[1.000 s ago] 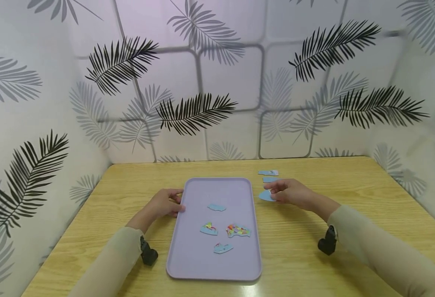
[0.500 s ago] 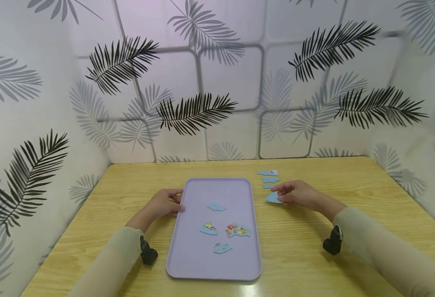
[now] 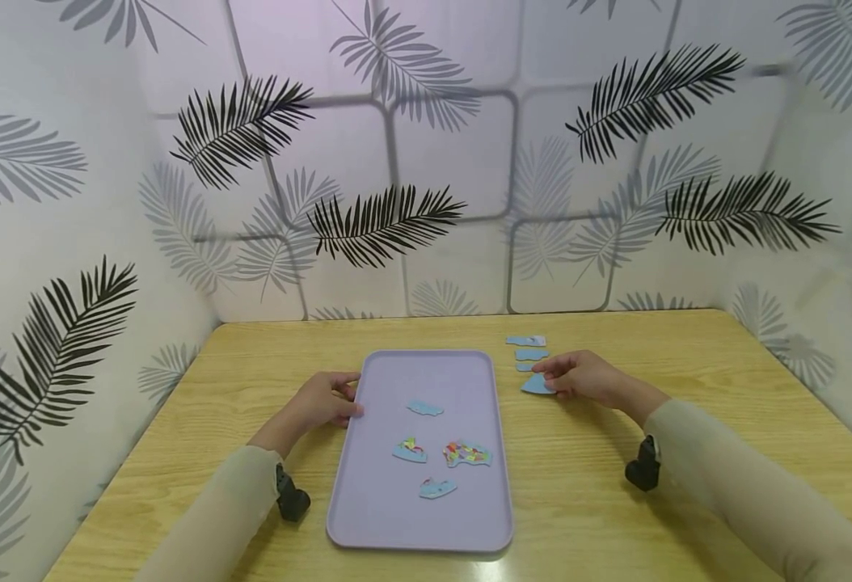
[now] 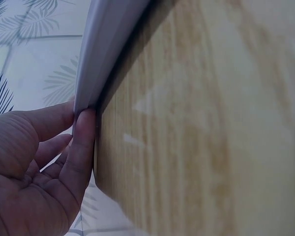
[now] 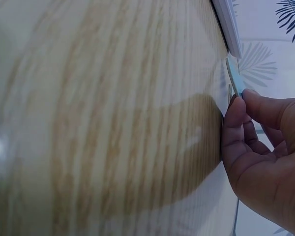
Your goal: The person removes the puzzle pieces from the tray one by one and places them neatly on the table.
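A light blue, pointed puzzle piece [image 3: 537, 384] is pinched between the thumb and fingers of my right hand [image 3: 582, 378], low over the table to the right of the tray. The right wrist view catches this piece [image 5: 234, 77] edge-on, tilted up from the wood. My left hand [image 3: 324, 400] holds the left rim of the lilac tray [image 3: 419, 529]; up close, thumb and finger meet at the rim [image 4: 96, 59]. On the tray lie a plain blue piece [image 3: 424, 408], a blue piece with yellow and red [image 3: 410, 451], a larger multicoloured piece [image 3: 467, 454] and a blue-and-red piece [image 3: 437, 488].
Behind my right hand, more blue pieces lie in a column: one with a whitish end [image 3: 525, 341], a plain one [image 3: 531, 354] and a small, partly hidden one [image 3: 524, 368]. The wooden table [image 3: 615, 517] ends at a leaf-patterned wall [image 3: 455, 267].
My right hand has shifted slightly right with the pointed piece, uncovering more of the blue pieces behind it. My left hand and the tray stay in place.
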Action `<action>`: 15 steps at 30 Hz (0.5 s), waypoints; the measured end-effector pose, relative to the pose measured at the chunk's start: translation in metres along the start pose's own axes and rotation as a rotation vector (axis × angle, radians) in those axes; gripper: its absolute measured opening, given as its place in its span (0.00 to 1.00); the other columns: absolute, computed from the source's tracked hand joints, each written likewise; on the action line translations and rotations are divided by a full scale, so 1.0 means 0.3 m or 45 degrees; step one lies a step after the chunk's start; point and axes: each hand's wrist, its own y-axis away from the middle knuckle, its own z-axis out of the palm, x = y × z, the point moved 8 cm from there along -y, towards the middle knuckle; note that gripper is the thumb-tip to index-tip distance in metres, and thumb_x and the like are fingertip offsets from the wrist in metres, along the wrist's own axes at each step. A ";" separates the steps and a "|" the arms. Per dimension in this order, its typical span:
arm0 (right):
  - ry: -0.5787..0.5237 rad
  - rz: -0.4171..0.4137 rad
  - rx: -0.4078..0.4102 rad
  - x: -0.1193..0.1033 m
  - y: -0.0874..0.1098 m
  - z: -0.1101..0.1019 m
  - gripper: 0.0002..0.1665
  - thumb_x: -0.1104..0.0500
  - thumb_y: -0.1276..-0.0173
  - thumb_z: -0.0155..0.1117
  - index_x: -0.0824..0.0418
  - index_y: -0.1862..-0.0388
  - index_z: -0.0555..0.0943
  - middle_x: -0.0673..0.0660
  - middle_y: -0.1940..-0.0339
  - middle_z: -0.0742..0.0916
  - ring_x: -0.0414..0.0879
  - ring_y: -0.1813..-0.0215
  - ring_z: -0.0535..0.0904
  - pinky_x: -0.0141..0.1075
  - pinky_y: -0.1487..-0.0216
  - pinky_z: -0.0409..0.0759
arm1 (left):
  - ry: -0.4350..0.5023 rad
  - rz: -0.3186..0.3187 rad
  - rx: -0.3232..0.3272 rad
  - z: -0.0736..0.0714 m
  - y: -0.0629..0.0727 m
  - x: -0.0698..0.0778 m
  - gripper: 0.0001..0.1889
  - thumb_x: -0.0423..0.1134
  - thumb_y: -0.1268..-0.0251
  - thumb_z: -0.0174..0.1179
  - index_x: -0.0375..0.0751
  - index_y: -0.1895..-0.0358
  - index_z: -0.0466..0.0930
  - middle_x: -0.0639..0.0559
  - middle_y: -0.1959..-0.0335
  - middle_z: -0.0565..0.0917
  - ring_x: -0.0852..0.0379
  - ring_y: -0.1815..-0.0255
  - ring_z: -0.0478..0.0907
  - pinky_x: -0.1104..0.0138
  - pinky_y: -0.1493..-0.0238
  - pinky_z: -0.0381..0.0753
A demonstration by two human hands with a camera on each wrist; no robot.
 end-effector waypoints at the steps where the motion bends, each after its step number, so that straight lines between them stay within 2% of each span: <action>1: 0.008 0.000 0.006 0.001 -0.002 -0.002 0.21 0.70 0.32 0.60 0.73 0.40 0.76 0.57 0.60 0.80 0.45 0.64 0.76 0.34 0.63 0.79 | 0.001 -0.001 0.000 0.001 0.000 0.000 0.34 0.24 0.43 0.67 0.32 0.31 0.67 0.42 0.58 0.75 0.55 0.70 0.77 0.65 0.69 0.83; 15: 0.132 -0.019 0.037 -0.013 0.001 -0.004 0.21 0.69 0.31 0.61 0.72 0.39 0.76 0.60 0.56 0.81 0.44 0.60 0.76 0.36 0.60 0.81 | 0.008 0.012 0.000 0.001 -0.002 -0.002 0.34 0.24 0.43 0.67 0.32 0.31 0.67 0.42 0.59 0.75 0.55 0.71 0.77 0.65 0.70 0.83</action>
